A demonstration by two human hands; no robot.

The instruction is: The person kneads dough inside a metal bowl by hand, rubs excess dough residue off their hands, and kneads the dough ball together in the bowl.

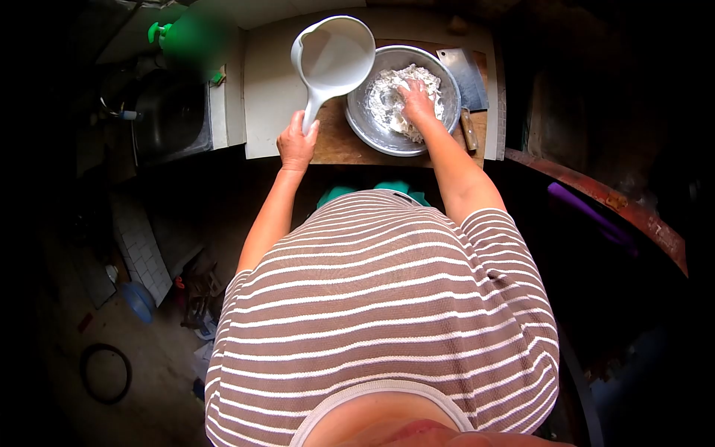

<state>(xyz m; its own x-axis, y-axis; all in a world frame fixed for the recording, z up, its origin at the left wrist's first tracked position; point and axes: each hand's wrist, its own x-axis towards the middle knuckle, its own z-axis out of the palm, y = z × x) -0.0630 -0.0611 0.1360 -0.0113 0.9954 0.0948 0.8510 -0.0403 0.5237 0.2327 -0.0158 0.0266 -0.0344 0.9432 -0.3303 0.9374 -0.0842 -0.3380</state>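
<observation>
My left hand [297, 144] is wrapped round the handle of a white ladle-shaped scoop [337, 56], held up beside the left rim of a metal bowl [360, 123]. The inside of the scoop looks pale; its contents, if any, cannot be made out. In the bowl lies a shaggy white floury mixture [385, 104]. My right hand [417, 102] reaches into it, fingertips sunk in the mixture, so what they hold is hidden. The bowl rests on a wooden board [339, 152].
A cleaver [465, 78] with a wooden handle lies right of the bowl. Further left are a dark sink [175, 115] and a green spray nozzle [157, 32]. The pale counter's [261, 112] front edge runs close to my body.
</observation>
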